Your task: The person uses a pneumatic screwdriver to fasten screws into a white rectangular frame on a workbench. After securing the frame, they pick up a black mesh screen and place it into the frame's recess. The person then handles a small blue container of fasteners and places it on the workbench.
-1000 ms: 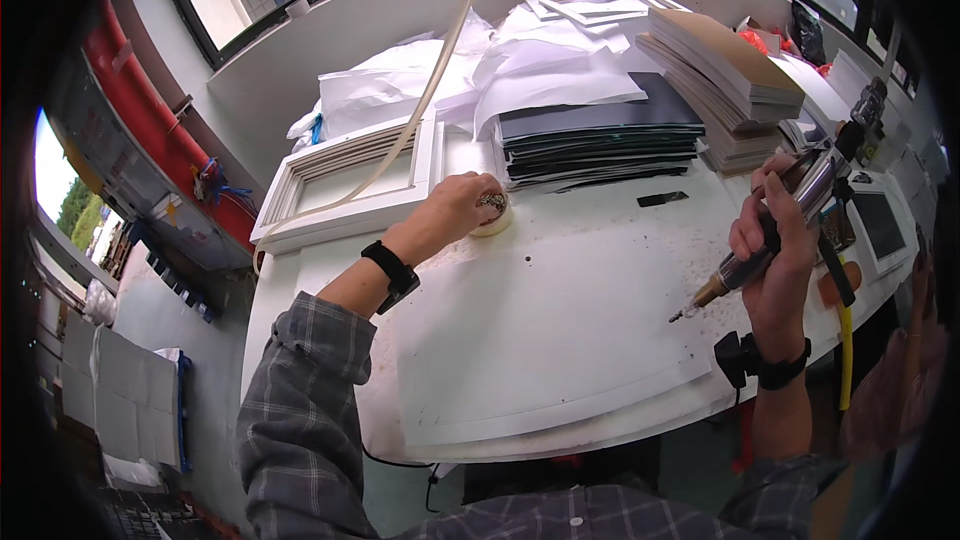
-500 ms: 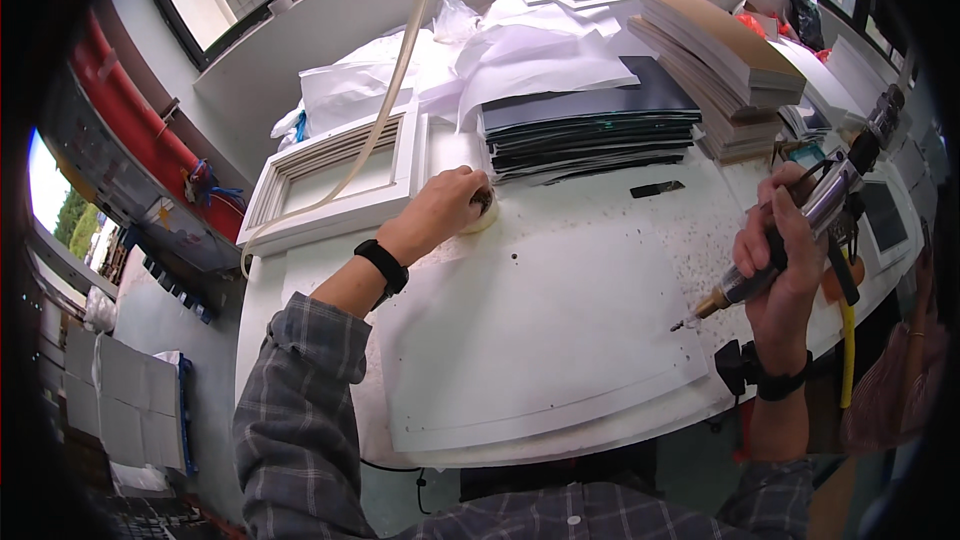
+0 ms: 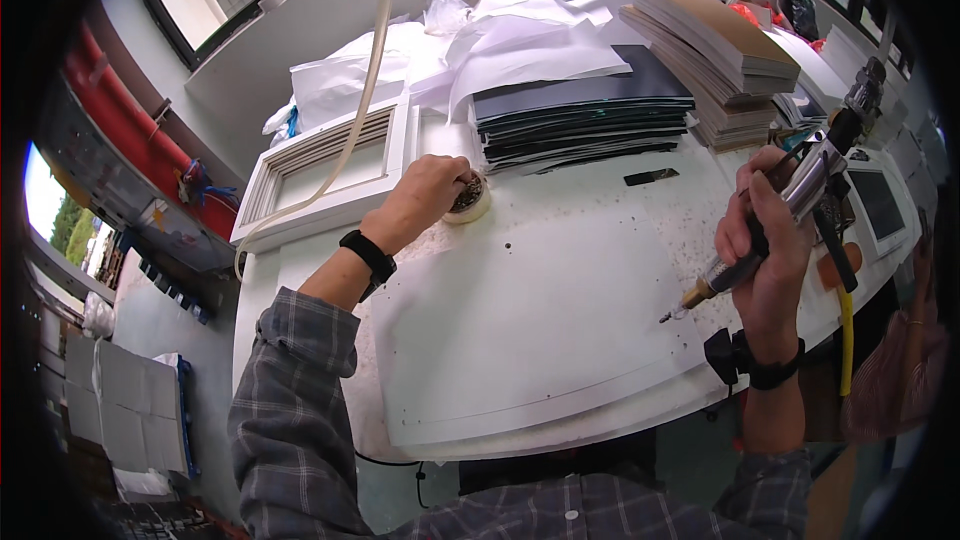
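White counter [image 3: 560, 360], specked with dark debris toward right edge; large white panel [image 3: 520, 330] lying flat across near half. Far edge crowded: stack of dark sheets [image 3: 585, 115], stack of brown boards [image 3: 715, 40], crumpled white paper [image 3: 520, 40], white picture frame [image 3: 330, 165] at far left corner with pale hose [image 3: 365, 70] draped over it.

Left hand [image 3: 425, 200] reaching into small round white container [image 3: 468, 200] just beyond far edge of panel, beside frame. Fingers curled down over container's dark small contents; grip closing, whether a piece is pinched cannot be told.

Right hand [image 3: 765, 240] raised above right edge of counter, grip closed around pneumatic driver [image 3: 760, 230], brass tip angled down-left, clear of panel. Yellow air line [image 3: 848, 330] hanging below.

Step in hand, by judgement: fetching a small fastener from container, tool held ready. Next move likely calls for lifting one piece cleanly, carrying it to panel, then bringing tip square onto it without skidding across surface.
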Demonstrator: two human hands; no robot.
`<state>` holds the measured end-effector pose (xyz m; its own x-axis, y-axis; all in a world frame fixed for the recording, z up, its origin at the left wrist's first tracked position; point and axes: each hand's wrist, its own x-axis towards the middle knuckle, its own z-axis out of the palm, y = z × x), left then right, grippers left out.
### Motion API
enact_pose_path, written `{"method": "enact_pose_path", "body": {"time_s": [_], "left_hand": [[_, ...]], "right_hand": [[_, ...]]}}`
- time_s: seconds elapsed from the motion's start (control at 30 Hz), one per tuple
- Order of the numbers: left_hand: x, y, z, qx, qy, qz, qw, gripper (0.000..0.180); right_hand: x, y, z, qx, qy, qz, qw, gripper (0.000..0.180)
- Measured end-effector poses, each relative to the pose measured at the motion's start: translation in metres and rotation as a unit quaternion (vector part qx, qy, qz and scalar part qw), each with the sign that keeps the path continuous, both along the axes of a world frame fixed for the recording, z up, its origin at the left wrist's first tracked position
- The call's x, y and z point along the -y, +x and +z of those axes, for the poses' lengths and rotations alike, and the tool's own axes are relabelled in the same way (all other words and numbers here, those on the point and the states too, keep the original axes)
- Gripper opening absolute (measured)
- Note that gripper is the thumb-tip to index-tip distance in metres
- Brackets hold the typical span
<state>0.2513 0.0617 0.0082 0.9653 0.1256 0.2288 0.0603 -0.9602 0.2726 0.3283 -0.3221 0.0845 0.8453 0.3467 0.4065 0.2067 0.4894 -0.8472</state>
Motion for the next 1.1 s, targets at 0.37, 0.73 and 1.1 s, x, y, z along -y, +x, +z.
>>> {"method": "enact_pose_path", "body": {"time_s": [0.37, 0.73, 1.1], "left_hand": [[0.096, -0.057, 0.008, 0.014, -0.098, -0.102, 0.99, 0.008], [0.118, -0.086, -0.021, 0.038, -0.126, -0.078, 0.988, 0.01], [0.11, -0.089, -0.022, 0.013, -0.147, -0.037, 0.988, 0.013]], "right_hand": [[-0.007, -0.014, -0.004, -0.004, -0.01, 0.017, 1.0, 0.028], [-0.028, -0.037, -0.014, -0.046, 0.002, 0.088, 0.995, 0.025], [-0.038, -0.047, -0.023, -0.083, 0.015, 0.121, 0.989, 0.023]]}}
